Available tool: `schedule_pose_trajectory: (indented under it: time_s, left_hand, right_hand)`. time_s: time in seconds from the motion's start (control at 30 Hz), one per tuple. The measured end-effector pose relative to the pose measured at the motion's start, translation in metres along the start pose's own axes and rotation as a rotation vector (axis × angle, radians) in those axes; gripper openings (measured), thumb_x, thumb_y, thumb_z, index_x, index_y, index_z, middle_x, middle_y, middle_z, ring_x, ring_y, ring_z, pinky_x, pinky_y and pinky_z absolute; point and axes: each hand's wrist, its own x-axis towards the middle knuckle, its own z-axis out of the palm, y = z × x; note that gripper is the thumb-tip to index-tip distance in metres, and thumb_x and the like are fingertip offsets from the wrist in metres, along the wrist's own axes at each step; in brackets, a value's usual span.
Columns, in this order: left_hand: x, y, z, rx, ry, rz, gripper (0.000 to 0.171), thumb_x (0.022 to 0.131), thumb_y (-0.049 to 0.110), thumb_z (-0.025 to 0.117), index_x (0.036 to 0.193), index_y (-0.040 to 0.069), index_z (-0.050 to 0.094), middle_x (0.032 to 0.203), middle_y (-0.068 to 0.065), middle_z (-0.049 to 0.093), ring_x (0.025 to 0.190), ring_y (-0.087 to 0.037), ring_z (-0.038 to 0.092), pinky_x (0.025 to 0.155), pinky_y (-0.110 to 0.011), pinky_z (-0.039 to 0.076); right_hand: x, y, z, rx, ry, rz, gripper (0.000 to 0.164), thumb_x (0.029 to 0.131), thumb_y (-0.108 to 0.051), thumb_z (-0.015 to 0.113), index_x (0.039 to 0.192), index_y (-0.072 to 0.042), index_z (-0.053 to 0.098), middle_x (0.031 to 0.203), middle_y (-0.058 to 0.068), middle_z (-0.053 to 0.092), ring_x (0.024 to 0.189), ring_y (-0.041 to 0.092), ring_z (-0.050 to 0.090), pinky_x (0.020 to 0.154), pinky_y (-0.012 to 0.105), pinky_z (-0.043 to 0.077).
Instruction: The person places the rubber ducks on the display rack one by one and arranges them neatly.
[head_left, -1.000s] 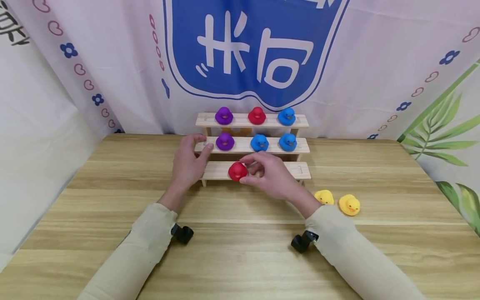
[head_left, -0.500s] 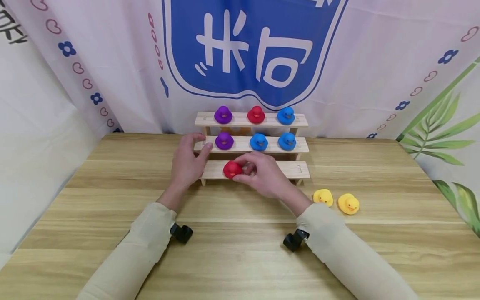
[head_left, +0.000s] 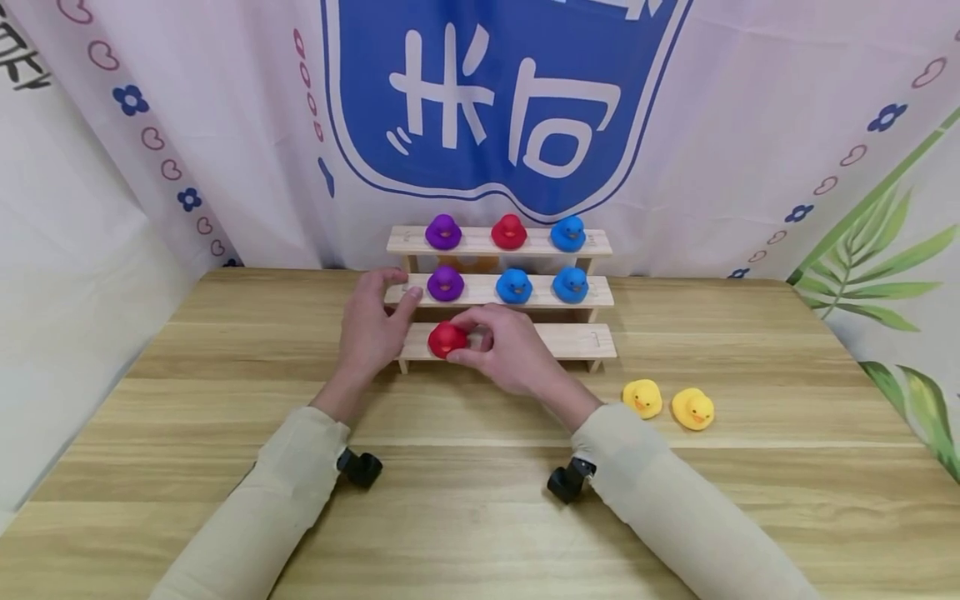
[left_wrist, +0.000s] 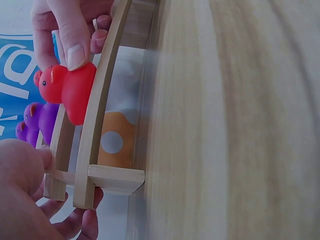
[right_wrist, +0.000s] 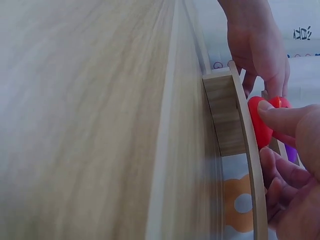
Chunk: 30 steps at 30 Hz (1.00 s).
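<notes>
A red rubber duck (head_left: 446,340) sits at the left part of the lowest step of a three-step wooden display stand (head_left: 573,340). My right hand (head_left: 510,350) pinches this duck between thumb and fingers from its right side. In the left wrist view, the right thumb presses on the duck's side (left_wrist: 77,95), close against the step. My left hand (head_left: 371,327) grips the stand's left end, its thumb by the middle step and its fingers reaching around behind the step edges. Part of those fingers is hidden by the stand.
The middle step carries a purple duck (head_left: 446,284) and two blue ducks (head_left: 514,286). On the top step stand a purple, a red (head_left: 509,232) and a blue duck. Two yellow ducks (head_left: 642,399) lie on the table right of the stand. A printed curtain (head_left: 262,167) hangs behind.
My right hand has moved left along the lowest step, bringing the red duck with it toward the stand's left end. The left hand has stayed at that end.
</notes>
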Motion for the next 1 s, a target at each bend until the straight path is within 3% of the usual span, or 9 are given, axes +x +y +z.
schedule_pose_trajectory:
  time_s: [0.13,0.4,1.0]
  left_hand:
    - [0.000,0.000,0.000,0.003,0.003,0.002,0.046,0.109,0.036,0.059,0.145,0.006,0.056,0.152,-0.016,0.054,0.113,-0.037,0.063,0.105,-0.054,0.054]
    - [0.000,-0.001,0.001,-0.013,0.001,-0.005,0.046,0.109,0.036,0.060,0.144,0.007,0.056,0.151,-0.016,0.054,0.113,-0.037,0.061,0.107,-0.055,0.052]
    - [0.000,-0.002,0.000,-0.031,-0.011,-0.013,0.046,0.109,0.035,0.060,0.144,0.006,0.055,0.153,-0.016,0.054,0.128,-0.038,0.057,0.116,-0.057,0.046]
  right_hand:
    - [0.001,-0.001,0.000,-0.001,-0.008,0.003,0.043,0.093,-0.033,0.084,0.133,-0.020,0.073,0.122,-0.001,0.072,0.086,0.017,0.061,0.075,0.029,0.053]
    - [-0.007,0.000,-0.011,0.063,-0.017,0.066,0.047,0.093,-0.033,0.084,0.136,-0.021,0.069,0.130,-0.001,0.072,0.094,0.017,0.066,0.079,0.029,0.059]
    - [-0.047,0.033,-0.058,0.065,0.022,0.025,0.045,0.092,-0.029,0.085,0.133,-0.014,0.070,0.127,0.005,0.074,0.099,0.018,0.072,0.090,0.039,0.064]
